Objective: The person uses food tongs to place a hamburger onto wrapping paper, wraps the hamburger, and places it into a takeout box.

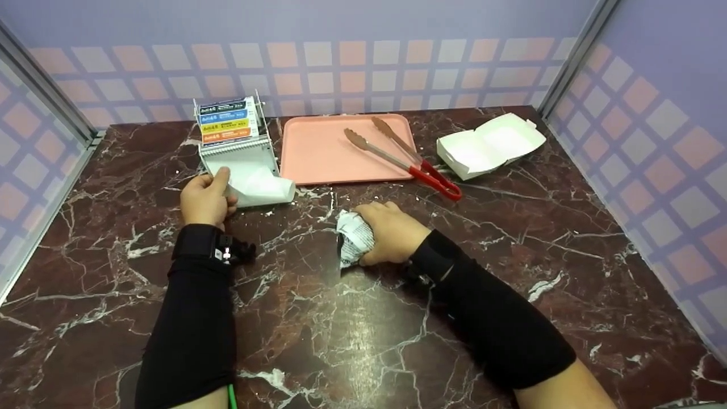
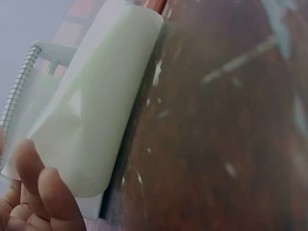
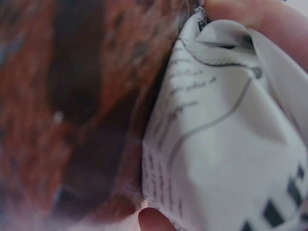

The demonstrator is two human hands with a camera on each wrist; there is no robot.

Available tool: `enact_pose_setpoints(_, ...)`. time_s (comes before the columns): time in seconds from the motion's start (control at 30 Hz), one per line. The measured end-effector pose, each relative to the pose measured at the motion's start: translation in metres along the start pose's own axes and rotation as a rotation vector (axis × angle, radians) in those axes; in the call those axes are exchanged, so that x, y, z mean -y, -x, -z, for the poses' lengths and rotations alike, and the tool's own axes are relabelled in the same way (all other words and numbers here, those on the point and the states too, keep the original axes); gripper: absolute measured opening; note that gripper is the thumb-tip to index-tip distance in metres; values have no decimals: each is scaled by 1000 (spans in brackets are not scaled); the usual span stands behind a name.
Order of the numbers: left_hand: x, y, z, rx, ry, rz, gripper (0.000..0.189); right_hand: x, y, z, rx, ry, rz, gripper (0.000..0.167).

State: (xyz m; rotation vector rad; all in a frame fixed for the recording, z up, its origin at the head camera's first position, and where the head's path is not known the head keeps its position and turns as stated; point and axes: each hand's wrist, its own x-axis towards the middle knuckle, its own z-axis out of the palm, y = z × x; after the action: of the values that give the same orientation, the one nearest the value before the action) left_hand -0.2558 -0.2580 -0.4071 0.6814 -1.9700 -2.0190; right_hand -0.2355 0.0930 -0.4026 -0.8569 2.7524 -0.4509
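Newsprint bundle [image 1: 354,240] is part-hidden by the right hand [image 1: 394,234].

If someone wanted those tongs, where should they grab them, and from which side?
The tongs are probably best gripped by the red handles, coming from the near right side: these stick out past the near right corner of the tray, while the brown tips lie spread over it. The right hand is nearer, but it holds a paper bundle.

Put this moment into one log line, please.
left hand: holds white sheet | right hand: grips paper bundle | tongs: partly over tray | box: open, right of tray
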Motion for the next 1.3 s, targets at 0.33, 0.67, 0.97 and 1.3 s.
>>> enact_pose_setpoints(0.33, 3, -2, 0, 12, -52, 3, 29, 0, 2, 1, -2, -3, 9, 103)
enact_pose_setpoints(0.67, 4, -2, 3, 33, -116, 11, 28, 0, 2, 1, 1, 3, 1, 106)
enact_pose_setpoints(0.97, 5, -3, 6, 45, -252, -16, 32, 1, 1, 2, 6, 2, 0, 106)
enact_pose_setpoints(1.3, 3, -5, 9, 72, -353, -26, 34, 0, 1, 1, 2, 13, 14, 105)
